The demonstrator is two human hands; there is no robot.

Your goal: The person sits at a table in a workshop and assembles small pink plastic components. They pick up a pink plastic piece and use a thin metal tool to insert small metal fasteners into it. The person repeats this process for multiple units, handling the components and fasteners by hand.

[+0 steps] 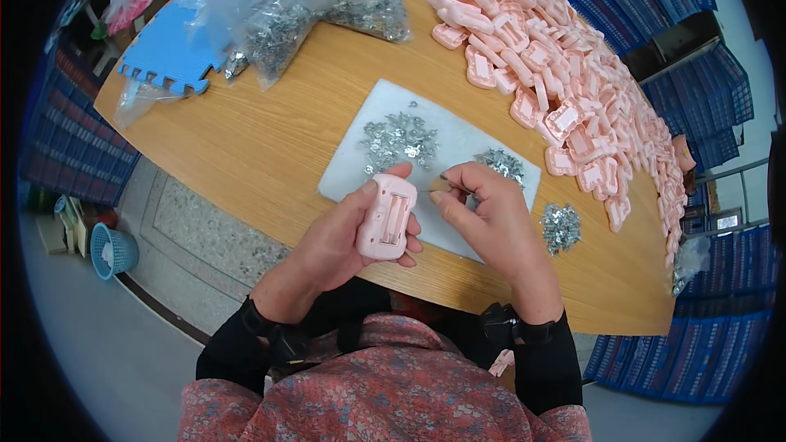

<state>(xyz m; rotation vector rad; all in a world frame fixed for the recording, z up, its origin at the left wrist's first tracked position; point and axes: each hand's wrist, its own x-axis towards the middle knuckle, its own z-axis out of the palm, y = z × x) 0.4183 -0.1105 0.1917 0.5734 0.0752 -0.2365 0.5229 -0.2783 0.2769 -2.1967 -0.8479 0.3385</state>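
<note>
My left hand (334,233) is closed round a pink plastic housing (371,237), which has a rectangular battery recess facing up. To its right, my right hand (491,209) pinches a small brownish piece between thumb and fingertips; its kind is too small to make out. Both hands are over the near part of a white foam sheet (364,119) on the table. A loose heap of small metal clips (401,141) lies on the sheet beyond my left hand. Another metal clip heap (501,164) is partly behind my right hand.
A third clip pile (561,227) lies on the wooden table (295,115) at the right. Many pink housings (565,119) cover the far right side. Clear bags of metal parts (282,29) and a blue foam mat (172,45) occupy the far left. A blue basket (115,250) stands on the floor.
</note>
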